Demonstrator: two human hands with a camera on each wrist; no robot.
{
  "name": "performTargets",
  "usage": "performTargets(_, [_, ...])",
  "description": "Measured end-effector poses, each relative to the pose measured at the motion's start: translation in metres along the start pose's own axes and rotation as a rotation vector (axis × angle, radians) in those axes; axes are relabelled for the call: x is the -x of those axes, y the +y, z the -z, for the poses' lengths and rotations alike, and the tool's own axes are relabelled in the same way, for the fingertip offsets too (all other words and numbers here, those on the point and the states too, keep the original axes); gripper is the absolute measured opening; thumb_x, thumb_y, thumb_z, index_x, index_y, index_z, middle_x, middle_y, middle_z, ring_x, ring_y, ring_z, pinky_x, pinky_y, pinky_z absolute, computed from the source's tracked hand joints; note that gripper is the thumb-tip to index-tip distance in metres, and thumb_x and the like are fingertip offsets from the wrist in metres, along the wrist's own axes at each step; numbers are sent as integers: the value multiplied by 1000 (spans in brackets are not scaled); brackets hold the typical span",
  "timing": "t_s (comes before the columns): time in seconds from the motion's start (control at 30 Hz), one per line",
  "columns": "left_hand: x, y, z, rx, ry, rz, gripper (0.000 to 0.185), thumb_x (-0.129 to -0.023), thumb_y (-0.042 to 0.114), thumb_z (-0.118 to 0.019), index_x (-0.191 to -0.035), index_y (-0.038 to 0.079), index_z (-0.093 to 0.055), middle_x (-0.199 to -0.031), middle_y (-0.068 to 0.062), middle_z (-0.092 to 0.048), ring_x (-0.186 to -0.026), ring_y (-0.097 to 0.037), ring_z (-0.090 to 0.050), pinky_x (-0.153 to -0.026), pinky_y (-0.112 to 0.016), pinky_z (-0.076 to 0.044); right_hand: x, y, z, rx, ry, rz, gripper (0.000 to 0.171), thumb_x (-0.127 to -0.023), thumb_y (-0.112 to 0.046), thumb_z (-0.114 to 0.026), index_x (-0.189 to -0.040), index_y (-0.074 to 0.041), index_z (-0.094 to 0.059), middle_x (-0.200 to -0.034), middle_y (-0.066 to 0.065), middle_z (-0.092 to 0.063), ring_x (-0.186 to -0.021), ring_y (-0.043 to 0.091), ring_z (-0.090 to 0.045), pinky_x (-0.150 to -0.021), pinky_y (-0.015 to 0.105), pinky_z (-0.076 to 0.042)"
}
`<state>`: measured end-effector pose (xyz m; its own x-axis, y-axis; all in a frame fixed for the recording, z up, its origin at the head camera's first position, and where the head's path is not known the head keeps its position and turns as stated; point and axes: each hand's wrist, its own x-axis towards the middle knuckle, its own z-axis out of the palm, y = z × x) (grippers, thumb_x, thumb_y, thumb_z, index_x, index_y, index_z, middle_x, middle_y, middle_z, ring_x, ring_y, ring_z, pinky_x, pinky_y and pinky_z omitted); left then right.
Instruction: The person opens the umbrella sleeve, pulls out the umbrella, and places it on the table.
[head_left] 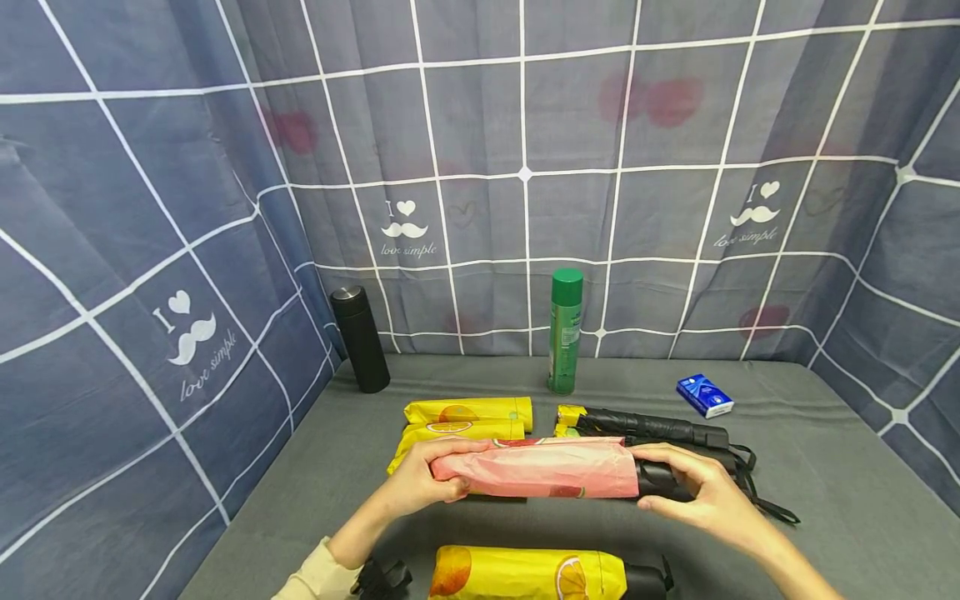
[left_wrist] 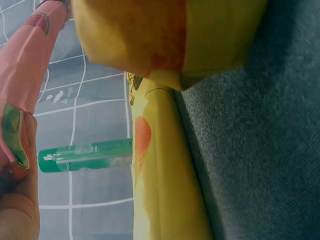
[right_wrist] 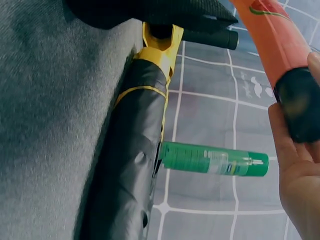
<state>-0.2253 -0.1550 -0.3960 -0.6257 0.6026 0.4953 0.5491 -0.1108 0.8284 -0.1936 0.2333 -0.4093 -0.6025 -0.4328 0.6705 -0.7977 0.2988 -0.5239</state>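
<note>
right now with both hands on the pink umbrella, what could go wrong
The left hand grips the pink umbrella by its sleeve and the right hand by the black handle end, so the sleeve may slip off. The black umbrella lies just behind, its strap trailing near the right hand and liable to snag. A swing backward might topple the green can.
</note>
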Motion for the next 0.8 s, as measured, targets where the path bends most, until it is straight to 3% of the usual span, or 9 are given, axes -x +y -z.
performTargets(0.2, [2, -5, 1, 46, -32, 7, 52, -75, -22, -58, -125, -7, -57, -123, -10, -59, -83, -12, -60, -59, -34, -55, -2, -1, -6, 26, 7, -12, 57, -65, 0, -84, -118, -6, -63, -110, 3, -65, -100, 8, -58, -84, 15, -43])
performTargets(0.27, [3, -10, 4, 47, -47, 16, 51, -77, -21, -58, -126, -7, -56, -124, -11, -58, -85, -13, -60, -61, -34, -55, -1, -2, -7, 59, 10, -34, 55, -66, -3, -84, -117, -9, -64, -108, 0, -66, -87, 2, -57, -75, 12, -43])
performTargets(0.37, [5, -17, 9, 24, -70, 38, 50, -80, -17, -61, -127, -3, -56, -125, -11, -58, -91, -14, -60, -68, -33, -55, 2, -4, -6, 92, 15, -65, 53, -67, -6, -84, -116, -13, -65, -105, -4, -66, -65, -5, -40, -55, 12, -37])
performTargets(0.5, [8, -16, 15, 27, -100, 72, 49, -84, -8, -64, -131, 1, -54, -128, -11, -56, -99, -18, -58, -76, -34, -53, 4, -8, -3, 83, 26, -110, 52, -69, -4, -82, -117, -14, -64, -106, -7, -66, -58, -6, -25, -45, 15, -31])
performTargets(0.57, [10, -15, 18, 46, -109, 75, 49, -85, -6, -64, -133, -1, -52, -130, -12, -55, -101, -20, -58, -77, -35, -53, 4, -9, -1, 41, 24, -127, 52, -70, -1, -81, -118, -12, -64, -108, -4, -66, -61, -7, -40, -51, 13, -39])
performTargets(0.67, [13, -14, 22, 57, -112, 82, 49, -86, -6, -63, -133, -1, -51, -131, -11, -54, -103, -19, -58, -79, -35, -52, 7, -9, 2, -58, 28, -124, 52, -71, 7, -77, -119, -4, -62, -111, 3, -65, -80, 2, -59, -66, 16, -48])
performTargets(0.73, [16, -13, 26, 51, -112, 69, 48, -86, -7, -63, -133, -3, -51, -130, -12, -55, -102, -19, -58, -78, -36, -53, 8, -8, 5, -131, 21, -127, 51, -71, 12, -74, -119, 1, -61, -113, 7, -64, -97, 10, -61, -73, 21, -51])
performTargets(0.8, [18, -13, 31, 37, -96, 84, 47, -85, -6, -64, -131, -1, -53, -129, -11, -56, -100, -19, -59, -77, -35, -53, 10, -7, 8, -169, 16, -131, 50, -72, 14, -72, -119, 3, -60, -114, 9, -63, -94, 12, -62, -71, 23, -52])
